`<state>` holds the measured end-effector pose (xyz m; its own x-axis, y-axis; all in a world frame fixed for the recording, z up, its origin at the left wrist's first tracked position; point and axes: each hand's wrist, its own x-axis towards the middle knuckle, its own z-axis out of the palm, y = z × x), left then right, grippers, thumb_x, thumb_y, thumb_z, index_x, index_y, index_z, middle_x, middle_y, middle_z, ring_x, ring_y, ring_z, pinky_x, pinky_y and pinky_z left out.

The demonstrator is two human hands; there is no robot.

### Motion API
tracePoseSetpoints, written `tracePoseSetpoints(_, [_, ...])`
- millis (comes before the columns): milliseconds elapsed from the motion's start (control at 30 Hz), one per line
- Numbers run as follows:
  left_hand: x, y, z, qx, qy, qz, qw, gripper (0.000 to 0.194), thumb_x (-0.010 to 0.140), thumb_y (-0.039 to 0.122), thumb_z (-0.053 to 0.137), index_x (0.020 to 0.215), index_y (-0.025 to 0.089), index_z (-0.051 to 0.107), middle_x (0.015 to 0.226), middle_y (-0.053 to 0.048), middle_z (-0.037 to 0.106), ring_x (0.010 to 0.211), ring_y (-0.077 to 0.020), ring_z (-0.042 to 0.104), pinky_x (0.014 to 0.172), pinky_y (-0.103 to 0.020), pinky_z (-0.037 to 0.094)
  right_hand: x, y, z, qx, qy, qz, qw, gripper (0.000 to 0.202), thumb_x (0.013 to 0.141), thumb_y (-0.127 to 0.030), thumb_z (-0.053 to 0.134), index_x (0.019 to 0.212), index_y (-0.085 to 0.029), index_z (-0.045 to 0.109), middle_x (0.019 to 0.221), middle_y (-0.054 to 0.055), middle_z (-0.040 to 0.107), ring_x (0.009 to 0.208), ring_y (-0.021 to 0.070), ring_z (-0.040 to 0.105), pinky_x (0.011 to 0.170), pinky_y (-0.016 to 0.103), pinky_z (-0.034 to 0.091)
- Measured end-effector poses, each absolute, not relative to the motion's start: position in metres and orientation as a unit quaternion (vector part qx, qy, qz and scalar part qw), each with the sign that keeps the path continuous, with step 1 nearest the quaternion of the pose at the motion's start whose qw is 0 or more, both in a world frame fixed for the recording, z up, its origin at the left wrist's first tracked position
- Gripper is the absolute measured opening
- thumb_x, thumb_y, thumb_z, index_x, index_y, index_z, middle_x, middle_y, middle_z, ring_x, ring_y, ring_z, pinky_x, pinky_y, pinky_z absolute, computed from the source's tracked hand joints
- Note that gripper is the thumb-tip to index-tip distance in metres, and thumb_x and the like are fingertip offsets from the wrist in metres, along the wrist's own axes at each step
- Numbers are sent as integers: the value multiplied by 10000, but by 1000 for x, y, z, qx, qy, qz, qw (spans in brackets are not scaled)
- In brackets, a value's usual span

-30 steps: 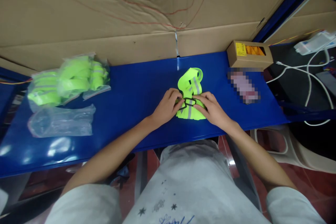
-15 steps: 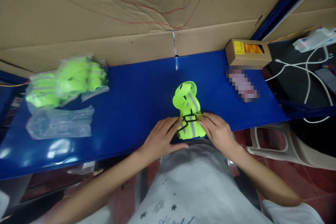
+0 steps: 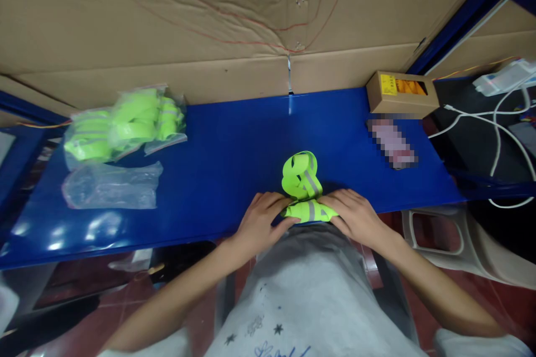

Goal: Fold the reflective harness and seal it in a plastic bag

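Note:
A neon yellow-green reflective strap with a grey stripe lies bunched near the front edge of the blue table. Its near part is folded over, while loops of the same strap curl up on the far side. My left hand grips the left end of the fold, thumb on the near side and fingers beyond it. At the right end, my right hand pinches the fold between thumb and fingers. The black buckles are hidden in the fold or behind my fingers.
Clear bags of neon straps lie at the left back, with an empty clear bag before them. A cardboard box and a pixelated flat object are at the right. The blue table ends at my waist.
The near part of the strap has been folded over, covering the black buckles that showed before. The far loops have come nearer, and the camera view has shifted slightly.

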<state>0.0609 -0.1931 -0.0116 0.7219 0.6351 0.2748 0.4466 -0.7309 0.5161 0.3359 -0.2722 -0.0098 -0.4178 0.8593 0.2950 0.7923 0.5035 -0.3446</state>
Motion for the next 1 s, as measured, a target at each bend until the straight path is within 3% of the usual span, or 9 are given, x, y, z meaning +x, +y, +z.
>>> tracePoseSetpoints(167, [68,-184,-16,881,380,185,215,351,1055,493,507,975,190,665,980,-65,691,904,-230,653,796,-394,488,340,-242,7,-523,-803,212,190,290,1050,-426,563,1225,-214,653,1064,72,775,894,230,739,736,337,546])
tracePoseSetpoints(233, [71,-178,-16,856,407,220,232,307,1035,485,559,1127,198,620,1053,-71,668,951,-235,650,828,-398,514,342,-229,13,-536,-794,239,160,284,1036,-452,580,1191,-229,666,1005,46,785,827,224,744,662,313,517])
tracePoseSetpoints(300, [74,-175,-16,829,418,286,238,398,995,464,642,1280,206,535,1164,-98,630,1048,-247,638,869,-402,540,341,-219,16,-547,-792,239,129,276,1026,-468,589,1161,-245,679,944,33,786,786,230,741,621,307,492])
tracePoseSetpoints(367, [75,-173,-16,826,395,327,232,339,996,389,657,1267,224,539,1216,-106,593,1112,-243,624,914,-397,553,339,-215,15,-557,-794,218,109,292,1023,-490,584,1157,-249,681,946,44,783,808,250,743,607,312,487])
tracePoseSetpoints(467, [77,-173,-15,851,339,330,226,123,1041,253,568,1154,244,615,1208,-85,583,1075,-200,641,926,-364,564,336,-216,12,-571,-792,188,107,345,1037,-507,558,1233,-235,643,1060,79,774,923,282,747,643,333,517])
tracePoseSetpoints(633, [73,-172,-9,843,320,351,253,112,1023,235,603,1127,238,643,1176,-81,596,1055,-189,650,914,-351,569,334,-227,2,-554,-792,193,167,374,1043,-500,562,1294,-225,595,1192,101,749,1079,294,719,771,383,565])
tracePoseSetpoints(833, [65,-153,6,775,306,320,451,210,1061,389,528,1089,216,644,998,-57,668,884,-172,665,762,-308,554,329,-249,-9,-478,-835,130,241,232,1072,-320,514,1226,-186,623,1142,106,756,1038,252,711,892,403,512])
tracePoseSetpoints(900, [69,-139,6,785,316,328,419,213,1024,407,606,1122,223,648,1063,-60,662,924,-176,659,780,-310,550,325,-253,-8,-458,-855,80,229,227,1072,-256,485,1216,-168,637,1117,109,764,1018,247,710,881,399,494])
tracePoseSetpoints(1000, [80,-114,1,869,296,264,296,324,975,431,678,1232,236,652,1267,-105,609,1153,-251,613,948,-398,532,322,-256,-8,-429,-876,10,220,224,1047,-170,486,1168,-160,675,1124,108,773,1013,238,702,901,393,478])
